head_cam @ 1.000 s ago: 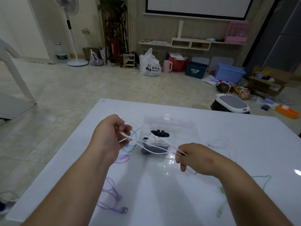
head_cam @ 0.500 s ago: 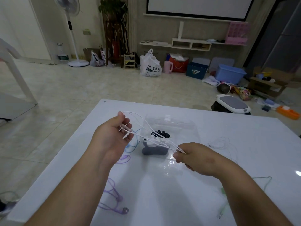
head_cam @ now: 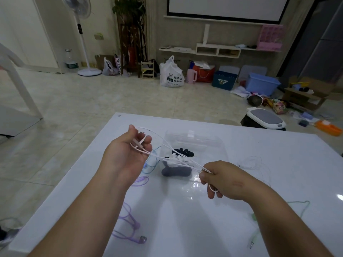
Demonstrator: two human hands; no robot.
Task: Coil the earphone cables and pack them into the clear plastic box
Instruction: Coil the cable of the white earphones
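A white earphone cable (head_cam: 168, 147) is stretched in several strands between my hands above the table. My left hand (head_cam: 128, 154) holds one end of the loops, thumb raised and fingers curled round the strands. My right hand (head_cam: 223, 179) pinches the other end of the bundle, with a bit of cable hooked round a lower finger. The white earbuds (head_cam: 178, 160) dangle mid-span. Behind them the clear plastic box (head_cam: 196, 139) lies open on the white table (head_cam: 185, 219), with black earphones (head_cam: 182, 152) and a grey bundle (head_cam: 176, 171) in it.
A purple cable (head_cam: 130, 227) lies near the table's left front edge, and a blue cable (head_cam: 152, 163) sits under my left hand. A thin pale cable (head_cam: 250, 163) and a green cable (head_cam: 298, 204) lie to the right. Floor clutter stands beyond the table.
My left hand has lifted and spread, its thumb now up, widening the loop. My right hand has drawn the strands slightly down and right, pulling them tauter.
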